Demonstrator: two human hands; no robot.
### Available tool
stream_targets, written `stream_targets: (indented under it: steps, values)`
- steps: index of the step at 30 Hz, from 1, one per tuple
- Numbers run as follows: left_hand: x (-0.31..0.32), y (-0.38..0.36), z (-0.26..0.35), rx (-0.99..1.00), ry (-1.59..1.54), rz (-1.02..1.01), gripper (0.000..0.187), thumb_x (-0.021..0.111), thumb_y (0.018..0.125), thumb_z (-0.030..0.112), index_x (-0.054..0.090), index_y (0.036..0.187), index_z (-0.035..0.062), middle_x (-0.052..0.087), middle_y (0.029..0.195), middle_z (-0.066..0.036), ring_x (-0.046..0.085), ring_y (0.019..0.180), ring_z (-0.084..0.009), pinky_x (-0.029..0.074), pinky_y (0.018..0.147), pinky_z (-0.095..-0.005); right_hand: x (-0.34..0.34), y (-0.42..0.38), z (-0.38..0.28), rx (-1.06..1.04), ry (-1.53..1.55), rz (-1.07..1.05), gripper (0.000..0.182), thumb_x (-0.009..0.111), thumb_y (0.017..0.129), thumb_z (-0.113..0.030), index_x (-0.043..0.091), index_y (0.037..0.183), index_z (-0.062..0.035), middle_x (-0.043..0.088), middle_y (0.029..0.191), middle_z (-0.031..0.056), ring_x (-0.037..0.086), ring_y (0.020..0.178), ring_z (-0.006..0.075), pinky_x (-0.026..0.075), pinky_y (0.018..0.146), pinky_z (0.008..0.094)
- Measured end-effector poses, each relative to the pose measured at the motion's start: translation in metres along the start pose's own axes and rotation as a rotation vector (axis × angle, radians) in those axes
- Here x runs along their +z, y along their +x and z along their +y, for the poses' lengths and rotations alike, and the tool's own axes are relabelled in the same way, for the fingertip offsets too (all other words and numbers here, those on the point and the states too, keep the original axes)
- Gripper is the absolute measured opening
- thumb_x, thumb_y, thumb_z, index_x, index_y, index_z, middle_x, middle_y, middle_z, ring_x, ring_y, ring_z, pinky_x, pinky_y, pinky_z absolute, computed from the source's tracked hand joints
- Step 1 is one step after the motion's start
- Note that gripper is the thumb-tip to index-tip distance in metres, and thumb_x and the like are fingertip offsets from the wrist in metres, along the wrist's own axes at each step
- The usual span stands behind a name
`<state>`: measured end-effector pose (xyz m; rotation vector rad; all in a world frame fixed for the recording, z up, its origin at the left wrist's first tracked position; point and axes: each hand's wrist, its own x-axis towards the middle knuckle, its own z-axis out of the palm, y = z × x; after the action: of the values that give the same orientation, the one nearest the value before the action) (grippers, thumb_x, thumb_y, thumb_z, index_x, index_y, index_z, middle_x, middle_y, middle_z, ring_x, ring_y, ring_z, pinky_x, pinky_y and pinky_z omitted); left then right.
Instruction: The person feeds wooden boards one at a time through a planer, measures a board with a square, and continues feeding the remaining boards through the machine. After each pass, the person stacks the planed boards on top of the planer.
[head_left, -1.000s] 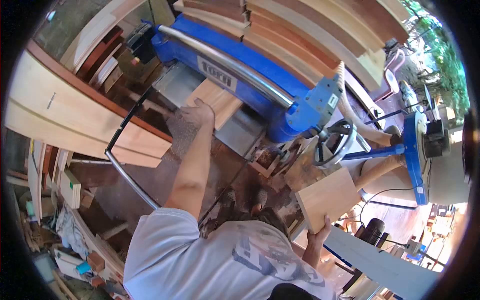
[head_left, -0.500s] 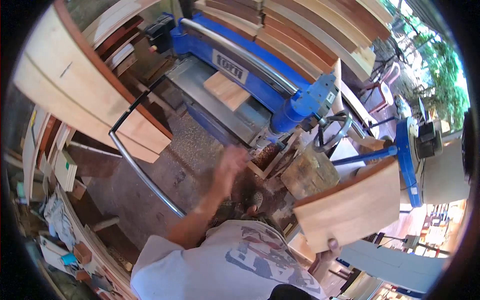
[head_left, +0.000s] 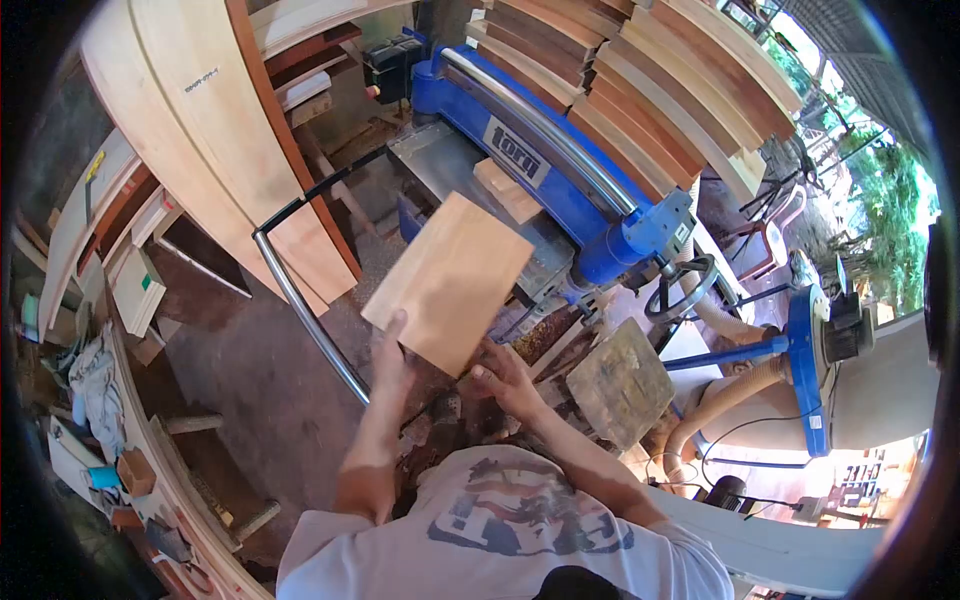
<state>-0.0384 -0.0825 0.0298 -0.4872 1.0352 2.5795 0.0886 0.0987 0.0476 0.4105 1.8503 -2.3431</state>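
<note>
A pale wooden board [head_left: 450,285] is held up in front of me, tilted, with its broad face toward the camera. My left hand [head_left: 394,362] grips its lower left edge, thumb on the face and the other fingers hidden behind. At the bottom right corner my right hand [head_left: 505,380] closes on the edge with curled fingers. Beyond the board stands a blue thickness planer [head_left: 590,220] marked "torq". Another piece of wood [head_left: 507,190] lies on its metal bed, partly under the blue housing.
Stacked curved planks [head_left: 640,90] rise behind the planer. Long panels [head_left: 190,130] lean at left, near a bent metal bar [head_left: 310,325]. To the right are a square worn wooden top [head_left: 622,385], a handwheel [head_left: 685,290] and a blue-framed dust collector [head_left: 808,370] with hoses.
The wooden board has come from my right side to the front, in front of the planer. My left hand, free before, now holds it too. The camera view has shifted.
</note>
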Motion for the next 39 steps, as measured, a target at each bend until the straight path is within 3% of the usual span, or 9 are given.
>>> stream_targets:
  steps: [3, 10, 12, 14, 18, 23, 30, 33, 39]
  values:
    - [-0.002, 0.05, 0.014, 0.052, 0.079, 0.008, 0.056, 0.068, 0.093, 0.019, 0.046, 0.144, 0.0079, 0.058, 0.136, -0.011, 0.059, 0.123, -0.0272, 0.052, 0.102, -0.0468, -0.026, -0.02, 0.009, 0.197, 0.068, 0.059, 0.068, 0.069, 0.099, -0.029, 0.034, 0.15, 0.0, 0.063, 0.126, 0.0136, 0.064, 0.1, 0.0192, 0.055, 0.083, 0.0328]
    - [0.005, 0.189, -0.02, -0.08, 0.078, -0.161, 0.054, 0.067, 0.094, 0.018, 0.047, 0.141, -0.0016, 0.059, 0.134, -0.015, 0.059, 0.124, -0.028, 0.049, 0.104, -0.0427, -0.125, -0.115, 0.06, 0.323, -0.166, 0.523, 0.057, 0.069, 0.097, -0.03, 0.045, 0.14, -0.0002, 0.064, 0.096, 0.0076, 0.066, 0.085, 0.0165, 0.055, 0.069, 0.0314]
    - [0.019, 0.219, -0.038, -0.044, 0.172, -0.005, 0.053, 0.069, 0.093, 0.017, 0.05, 0.138, -0.0037, 0.061, 0.132, -0.016, 0.061, 0.12, -0.0284, 0.05, 0.1, -0.0425, -0.145, -0.153, 0.089, 0.33, -0.257, 0.687, 0.051, 0.07, 0.096, -0.027, 0.05, 0.132, 0.0014, 0.066, 0.091, 0.0086, 0.064, 0.083, 0.0133, 0.053, 0.067, 0.0302]
    - [0.031, 0.234, -0.049, 0.034, 0.264, 0.122, 0.051, 0.07, 0.091, 0.017, 0.054, 0.134, -0.0061, 0.063, 0.129, -0.017, 0.064, 0.115, -0.0289, 0.051, 0.097, -0.0421, -0.188, -0.198, 0.179, 0.333, -0.569, 0.803, 0.047, 0.071, 0.095, -0.027, 0.054, 0.126, 0.0036, 0.069, 0.093, 0.012, 0.066, 0.082, 0.0169, 0.055, 0.069, 0.0318]
    - [0.066, 0.229, -0.057, 0.199, 0.458, 0.254, 0.047, 0.071, 0.089, 0.017, 0.06, 0.124, -0.0117, 0.067, 0.122, -0.02, 0.067, 0.108, -0.0295, 0.053, 0.093, -0.0414, -0.185, -0.274, 0.258, 0.41, -0.604, 0.923, 0.052, 0.076, 0.09, -0.028, 0.057, 0.124, 0.007, 0.072, 0.1, 0.0174, 0.07, 0.084, 0.0251, 0.056, 0.072, 0.036]
    - [0.068, 0.245, -0.064, 0.347, 0.663, 0.288, 0.046, 0.072, 0.088, 0.018, 0.063, 0.12, -0.0144, 0.068, 0.122, -0.022, 0.067, 0.109, -0.0297, 0.051, 0.094, -0.0404, -0.168, -0.304, 0.254, 0.821, -0.654, 0.704, 0.061, 0.079, 0.086, -0.031, 0.059, 0.127, 0.009, 0.072, 0.101, 0.0219, 0.071, 0.085, 0.0292, 0.057, 0.073, 0.0365]
    - [0.103, 0.241, -0.065, 0.364, 0.768, 0.363, 0.053, 0.072, 0.088, 0.018, 0.056, 0.129, -0.0134, 0.065, 0.127, -0.023, 0.064, 0.115, -0.0314, 0.048, 0.1, -0.0402, -0.224, -0.31, 0.301, 0.756, -0.144, 0.987, 0.052, 0.075, 0.089, -0.025, 0.054, 0.131, -0.0015, 0.068, 0.089, 0.0157, 0.069, 0.065, 0.025, 0.057, 0.051, 0.0401]
    - [0.121, 0.231, -0.062, 0.409, 0.855, 0.368, 0.061, 0.073, 0.087, 0.021, 0.05, 0.132, -0.014, 0.062, 0.13, -0.026, 0.062, 0.118, -0.0345, 0.046, 0.102, -0.0415, -0.219, -0.282, 0.226, 0.682, -0.126, 0.962, 0.051, 0.075, 0.089, -0.025, 0.055, 0.13, -0.0009, 0.069, 0.091, 0.0149, 0.069, 0.065, 0.0242, 0.057, 0.052, 0.0382]
    - [0.089, 0.299, -0.092, 0.436, 0.917, 0.363, 0.073, 0.075, 0.085, 0.031, 0.044, 0.134, -0.0139, 0.059, 0.13, -0.032, 0.058, 0.122, -0.0443, 0.044, 0.104, -0.047, -0.236, -0.257, 0.211, 0.676, -0.192, 0.923, 0.049, 0.075, 0.089, -0.025, 0.056, 0.128, -0.0014, 0.068, 0.099, 0.0142, 0.07, 0.066, 0.0235, 0.056, 0.052, 0.0373]
